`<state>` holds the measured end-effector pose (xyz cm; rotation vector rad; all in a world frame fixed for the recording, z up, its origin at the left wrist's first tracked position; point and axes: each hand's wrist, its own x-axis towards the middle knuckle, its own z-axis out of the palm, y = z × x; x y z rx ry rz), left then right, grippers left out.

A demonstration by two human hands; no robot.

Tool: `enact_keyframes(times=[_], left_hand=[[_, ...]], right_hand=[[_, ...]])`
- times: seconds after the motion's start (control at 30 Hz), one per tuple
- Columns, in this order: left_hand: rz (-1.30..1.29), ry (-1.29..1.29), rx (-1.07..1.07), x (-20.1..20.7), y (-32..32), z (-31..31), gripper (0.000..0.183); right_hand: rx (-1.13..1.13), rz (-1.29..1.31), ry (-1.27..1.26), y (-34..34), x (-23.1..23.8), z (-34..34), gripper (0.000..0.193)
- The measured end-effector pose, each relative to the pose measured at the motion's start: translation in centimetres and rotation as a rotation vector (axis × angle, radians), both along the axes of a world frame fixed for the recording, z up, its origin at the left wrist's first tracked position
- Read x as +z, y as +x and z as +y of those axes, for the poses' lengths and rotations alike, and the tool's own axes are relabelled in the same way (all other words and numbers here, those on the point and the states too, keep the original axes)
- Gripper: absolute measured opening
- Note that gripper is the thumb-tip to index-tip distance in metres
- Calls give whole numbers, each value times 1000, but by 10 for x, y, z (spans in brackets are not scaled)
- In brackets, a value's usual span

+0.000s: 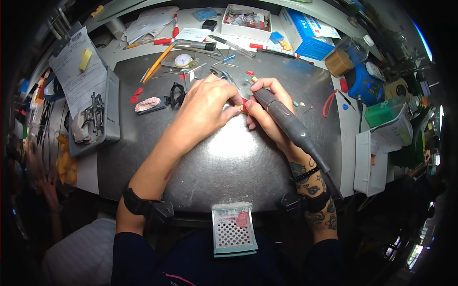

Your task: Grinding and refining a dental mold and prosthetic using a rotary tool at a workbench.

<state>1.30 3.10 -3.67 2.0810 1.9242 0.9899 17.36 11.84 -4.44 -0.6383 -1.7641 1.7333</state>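
Observation:
Over the middle of the dark metal work plate (205, 176), my left hand (205, 107) is closed in a pinch on a small red and yellowish piece (243, 107). Fingers cover most of that piece, so its exact kind is hidden. My right hand (274, 107) is wrapped round a grey rotary handpiece (286, 119), whose cable runs down along the forearm. The handpiece's tip points away from me, above the red piece, and its fingers meet those of my left hand. Beside my left hand lies a pink dental model (148, 105) with a black articulator (177, 95).
Burs, pencils (159, 62), red markers (267, 49) and a round dial gauge (183, 60) lie along the back. A white box (245, 34) of small parts stands behind them. Grey bin (113, 109) left, white tray (362, 162) right, perforated catch tray (234, 248) in front.

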Motion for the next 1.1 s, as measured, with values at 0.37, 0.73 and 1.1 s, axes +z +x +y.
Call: enact_keyframes(times=[0.37,0.73,1.1], left_hand=[[48,10,0,2,2,-2,19],[57,12,-19,0,-1,-3,16],[-29,4,-20,3,-2,-3,17]], right_hand=[[-9,-25,-17,-1,-3,0,25],[-1,-50,20,-1,-2,-1,25],[-1,-61,30,-1,-3,0,25]])
